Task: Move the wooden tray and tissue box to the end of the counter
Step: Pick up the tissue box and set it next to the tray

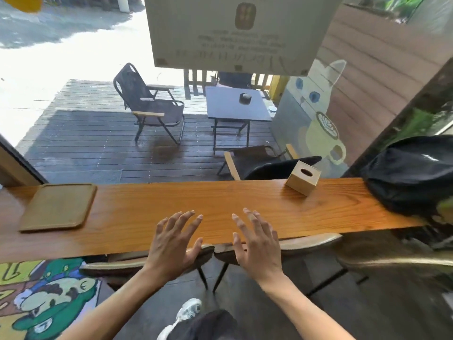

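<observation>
A flat wooden tray [58, 206] lies on the left part of the long wooden counter [220, 200]. A small cube-shaped wooden tissue box [303, 178] with an oval slot on top stands on the counter's right part, near the window side. My left hand [172, 241] and my right hand [257, 241] hover side by side over the counter's near edge in the middle, fingers spread, holding nothing. Both hands are well apart from the tray and the box.
A black bag [411, 173] sits on the counter's right end, just right of the tissue box. Wooden stools [311, 240] stand under the near edge. A window runs behind the counter, with deck chairs and a table outside.
</observation>
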